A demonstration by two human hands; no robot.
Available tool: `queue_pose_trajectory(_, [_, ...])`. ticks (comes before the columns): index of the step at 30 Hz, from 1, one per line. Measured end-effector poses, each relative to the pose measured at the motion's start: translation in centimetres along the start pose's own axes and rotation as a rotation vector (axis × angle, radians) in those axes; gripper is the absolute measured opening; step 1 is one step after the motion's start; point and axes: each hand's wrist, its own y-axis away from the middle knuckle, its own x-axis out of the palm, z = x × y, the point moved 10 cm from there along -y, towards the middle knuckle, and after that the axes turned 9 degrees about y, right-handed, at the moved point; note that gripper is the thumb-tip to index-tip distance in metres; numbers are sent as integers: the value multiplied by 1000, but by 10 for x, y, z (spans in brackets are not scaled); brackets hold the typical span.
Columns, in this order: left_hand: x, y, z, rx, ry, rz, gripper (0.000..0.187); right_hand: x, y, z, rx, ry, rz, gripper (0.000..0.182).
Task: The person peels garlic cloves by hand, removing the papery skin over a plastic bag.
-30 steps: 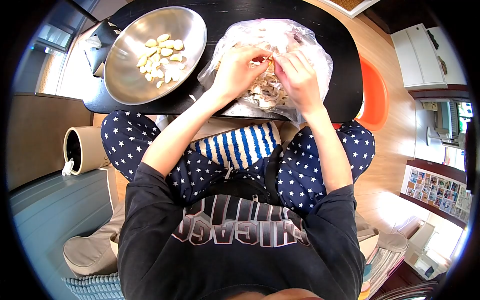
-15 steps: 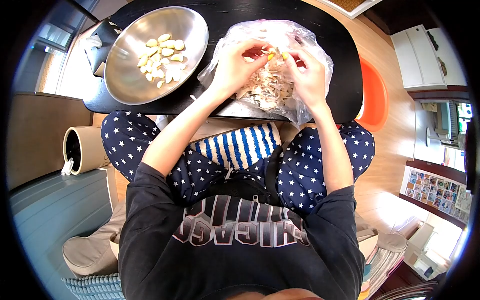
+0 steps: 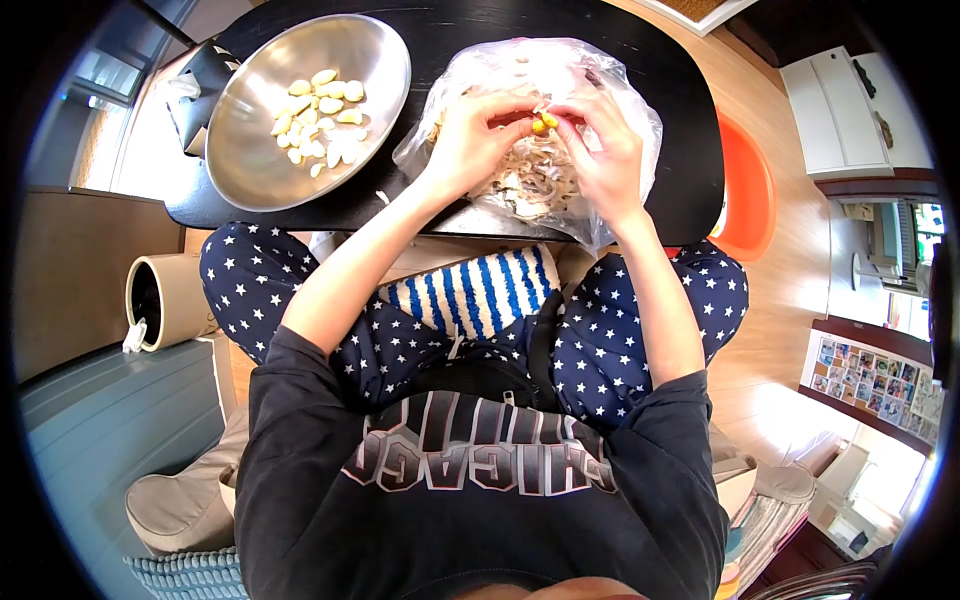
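Observation:
My left hand [image 3: 478,140] and my right hand [image 3: 607,150] meet over an open clear plastic bag [image 3: 640,105], their fingertips pinched together. A small pale garlic clove [image 3: 543,108] is between them, mostly hidden by the fingers. Both thumb tips show bright yellow, apparently painted nails. Dry, papery garlic skins [image 3: 535,185] lie in the bag below my hands. To the left, a wide steel bowl [image 3: 240,150] holds several peeled garlic cloves [image 3: 328,105].
Bowl and bag stand on a black table [image 3: 440,25] with rounded ends. A tissue box [image 3: 205,90] is at its left end. A blue-and-white striped cloth [image 3: 475,290] lies on my lap. Right of the table is an orange tub [image 3: 750,190]; at left is a beige bin [image 3: 165,300].
My hands have come closer together, and the two yellow thumb tips now nearly touch. The view has shifted slightly; the bowl and bag otherwise look the same.

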Motion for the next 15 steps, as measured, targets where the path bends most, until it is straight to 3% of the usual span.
queue_pose_trajectory(12, [3, 5, 2, 12, -42, 21, 22, 14, 7, -3, -14, 37, 66, 16])
queue_pose_trajectory(15, [6, 3, 7, -109, 153, 20, 23, 6, 7, -2, 29, 12, 35, 17])
